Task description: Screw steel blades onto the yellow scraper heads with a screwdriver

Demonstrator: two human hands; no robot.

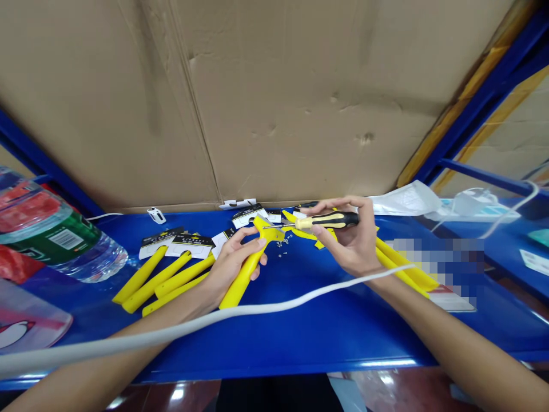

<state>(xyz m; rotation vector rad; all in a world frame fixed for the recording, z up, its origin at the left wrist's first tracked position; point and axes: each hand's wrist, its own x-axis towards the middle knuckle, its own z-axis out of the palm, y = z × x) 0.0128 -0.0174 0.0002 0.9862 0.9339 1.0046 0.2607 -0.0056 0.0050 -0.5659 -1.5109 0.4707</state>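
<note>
- Yellow plastic makes up the tool (237, 284) in the left hand (229, 254); its long axis slants from near left to far right, with the broader head at the far end.
- That hand has its fingers and thumb wrapped around the tool just below the head, holding it up over the blue shelf (295, 343).
- Across the head lies the screwdriver (328, 221), its long axis nearly level from right to left and its tip pointing left.
- Its handle sits in the grasp of the right hand (358, 243), fingers on the far side and thumb on the near side.
- Judging by this pose, the meeting of tip and head matters most: the left hand is nearer to it, the right stands off by the shaft's length. Whether the tip is seated is too small to make out.
- Tiny loose bits (281, 246) lie on the shelf just right of the head.
- Left of the left hand, four loose yellow handles (156, 282) lie side by side, with printed cards (189, 246) at their far ends.
</note>
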